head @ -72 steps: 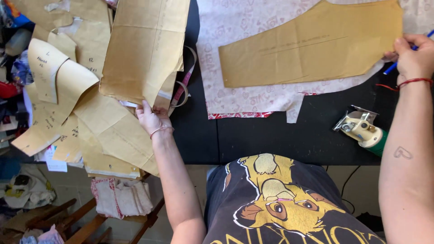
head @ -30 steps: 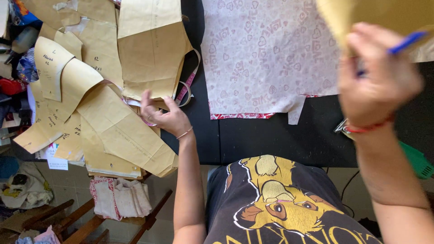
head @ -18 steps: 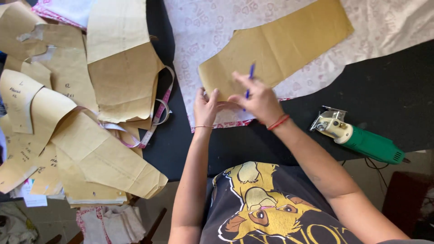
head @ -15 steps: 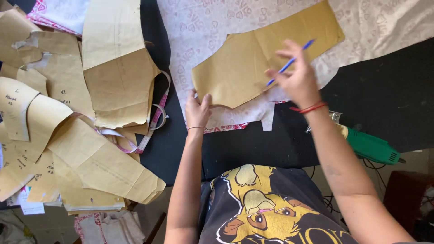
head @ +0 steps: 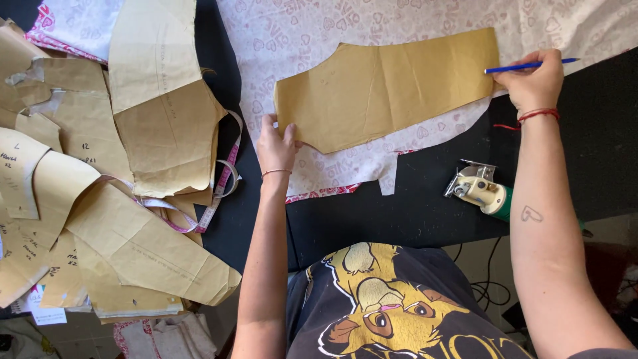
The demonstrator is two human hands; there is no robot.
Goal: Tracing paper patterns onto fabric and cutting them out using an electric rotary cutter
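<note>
Paper pattern (head: 389, 86) lies flat on the heart-print fabric (head: 319, 33) on the desk (head: 399, 213), left hand (head: 278, 143) pinning its corner, right hand (head: 531, 83) gripping a blue pen (head: 528, 65) at its edge; no traced outline visible, fabric apparently uncut here.

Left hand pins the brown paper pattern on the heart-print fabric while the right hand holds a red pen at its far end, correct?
Not quite: the head view shows the pen in the right hand is blue, not red. The rest holds: the left hand pins the pattern on the fabric.
</note>
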